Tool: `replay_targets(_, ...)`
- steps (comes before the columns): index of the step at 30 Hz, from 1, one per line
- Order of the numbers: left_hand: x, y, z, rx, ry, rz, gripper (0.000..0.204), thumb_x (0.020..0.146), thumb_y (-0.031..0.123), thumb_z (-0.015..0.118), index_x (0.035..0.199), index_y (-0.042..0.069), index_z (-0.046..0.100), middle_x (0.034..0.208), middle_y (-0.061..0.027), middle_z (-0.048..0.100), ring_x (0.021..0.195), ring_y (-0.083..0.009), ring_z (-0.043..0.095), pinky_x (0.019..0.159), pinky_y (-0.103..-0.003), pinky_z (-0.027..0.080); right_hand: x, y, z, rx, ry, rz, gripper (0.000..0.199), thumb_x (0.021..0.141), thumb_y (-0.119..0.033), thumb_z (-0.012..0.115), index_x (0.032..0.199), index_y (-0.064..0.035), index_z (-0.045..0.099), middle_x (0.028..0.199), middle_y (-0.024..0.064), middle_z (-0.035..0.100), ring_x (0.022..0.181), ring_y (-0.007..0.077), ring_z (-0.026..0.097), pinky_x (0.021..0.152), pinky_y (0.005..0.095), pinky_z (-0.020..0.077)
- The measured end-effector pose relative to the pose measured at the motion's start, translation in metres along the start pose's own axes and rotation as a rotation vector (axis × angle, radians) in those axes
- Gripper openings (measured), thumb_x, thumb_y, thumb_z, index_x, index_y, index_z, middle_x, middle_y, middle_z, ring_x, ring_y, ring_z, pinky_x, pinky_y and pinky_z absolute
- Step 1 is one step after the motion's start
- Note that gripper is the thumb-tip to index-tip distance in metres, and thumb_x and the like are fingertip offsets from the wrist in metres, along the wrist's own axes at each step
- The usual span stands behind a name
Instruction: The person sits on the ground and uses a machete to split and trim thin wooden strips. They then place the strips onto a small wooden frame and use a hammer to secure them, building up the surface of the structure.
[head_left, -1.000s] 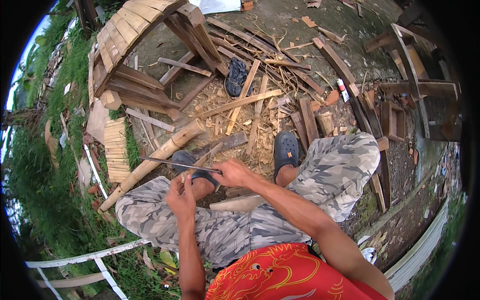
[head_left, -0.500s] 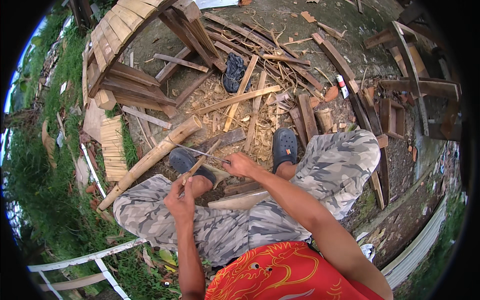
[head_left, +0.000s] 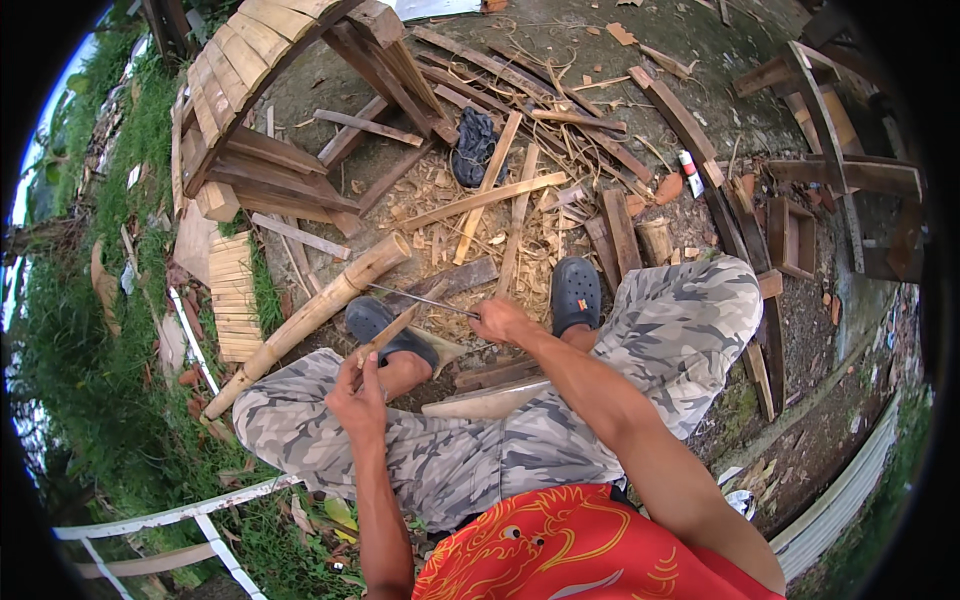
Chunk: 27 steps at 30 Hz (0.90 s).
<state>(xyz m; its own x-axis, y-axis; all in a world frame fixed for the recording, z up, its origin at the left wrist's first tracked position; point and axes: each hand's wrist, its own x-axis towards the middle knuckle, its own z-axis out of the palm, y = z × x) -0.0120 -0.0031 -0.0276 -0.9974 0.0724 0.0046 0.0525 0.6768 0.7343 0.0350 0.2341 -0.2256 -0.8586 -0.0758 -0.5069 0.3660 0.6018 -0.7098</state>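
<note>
You sat low over bare ground littered with shavings, knees wide in camouflage trousers [head_left: 690, 320], whittling. Your left hand [head_left: 358, 395] was closed around the near end of a thin wooden stick [head_left: 392, 332], which slanted up and away from you, above your left clog [head_left: 385, 325]. Your right hand [head_left: 500, 320] was wrapped tight on the handle of a long, slim knife [head_left: 420, 298], whose blade reached left and met the stick near its far end. Whether the edge had bitten into the wood could not be told.

The stick looked light, dry and stiff, likely to snap or splinter if bent, and best held low, well behind the blade, as your left grip had it. The knife looked narrow and sharp, safe only by its handle.

A thick bamboo pole [head_left: 310, 315] lay on the ground just beyond your left foot, slanting toward the left edge of the yard. Split planks [head_left: 485, 198] were strewn ahead, with a dark sandal [head_left: 472, 148] among them, and your right clog [head_left: 575, 293] rested by the chips.
</note>
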Motion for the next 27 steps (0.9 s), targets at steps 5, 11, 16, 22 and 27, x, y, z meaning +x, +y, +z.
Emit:
replay_targets(5,-0.001,-0.002,-0.004,-0.036,0.002,-0.002,0.023,0.091,0.010,0.074,0.104,-0.008,0.070,0.087,-0.0197,0.075,0.082,-0.0232,0.075,0.074,-0.034,0.057,-0.001,0.021,-0.002,0.098,-0.154,0.355,0.031,0.090,-0.029,0.056,0.102,-0.0069,0.074,0.102,0.0249,0.071,0.099,0.0408,0.068,0.090,0.0504,0.0537)
replay_targets(11,0.004,-0.007,-0.004,-0.011,0.022,0.038,0.026,0.091,0.013,0.074,0.105,-0.009,0.070,0.086,-0.0204,0.075,0.081,-0.0215,0.075,0.072,-0.031,0.057,0.002,0.026,0.010,0.031,-0.043,0.127,0.034,0.087,-0.030,0.059,0.102,-0.0025,0.074,0.102,0.0262,0.071,0.101,0.0400,0.069,0.089,0.0472,0.0546)
replay_targets(16,0.003,-0.006,-0.006,-0.032,0.038,0.003,0.026,0.093,0.013,0.073,0.106,-0.009,0.070,0.086,-0.0179,0.075,0.079,-0.0191,0.073,0.072,-0.030,0.056,-0.007,0.041,0.008,0.033,-0.062,0.511,0.035,0.083,-0.029,0.064,0.098,0.0015,0.074,0.103,0.0250,0.071,0.103,0.0389,0.069,0.089,0.0456,0.0548)
replay_targets(22,0.008,-0.013,-0.003,-0.279,0.144,-0.154,0.029,0.096,0.012,0.069,0.111,-0.012,0.064,0.092,-0.0129,0.071,0.082,-0.0159,0.070,0.074,-0.028,0.057,-0.017,0.042,-0.004,0.009,-0.099,0.480,0.031,0.080,-0.024,0.064,0.096,0.0003,0.075,0.106,0.0231,0.072,0.106,0.0383,0.069,0.092,0.0445,0.0541)
replay_targets(27,0.008,-0.018,-0.016,-0.461,0.202,-0.165,0.024,0.099,0.010,0.065,0.113,-0.008,0.061,0.103,-0.0125,0.069,0.091,-0.0158,0.068,0.082,-0.028,0.059,-0.017,0.023,-0.006,0.018,0.164,0.551,0.037,0.089,-0.033,0.061,0.093,0.0018,0.073,0.094,0.0231,0.073,0.086,0.0378,0.073,0.082,0.0447,0.0563)
